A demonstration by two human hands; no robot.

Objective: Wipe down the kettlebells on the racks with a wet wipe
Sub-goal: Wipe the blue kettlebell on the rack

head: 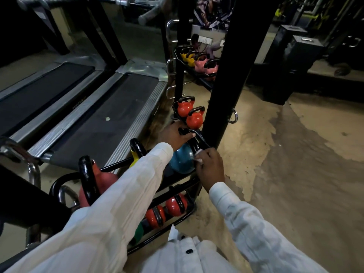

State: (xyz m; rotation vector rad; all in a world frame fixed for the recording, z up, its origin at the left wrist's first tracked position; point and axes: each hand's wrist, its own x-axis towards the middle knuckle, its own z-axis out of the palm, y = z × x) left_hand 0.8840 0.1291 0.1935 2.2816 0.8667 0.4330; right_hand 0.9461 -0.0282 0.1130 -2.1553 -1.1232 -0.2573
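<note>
The left hand (174, 135) grips the blue kettlebell (182, 162) – surely heavy – by its handle (195, 145), while the right hand (209, 167) pinches a wet wipe (198, 152)

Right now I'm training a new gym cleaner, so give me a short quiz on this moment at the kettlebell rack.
1. True or false: the left hand grips the blue kettlebell by its handle.
2. Which holds the wipe? A) left hand B) right hand C) neither
3. Fill in: the two kettlebells on the shelf below are ___.
Key: 1 true; 2 B; 3 red-orange.
</note>
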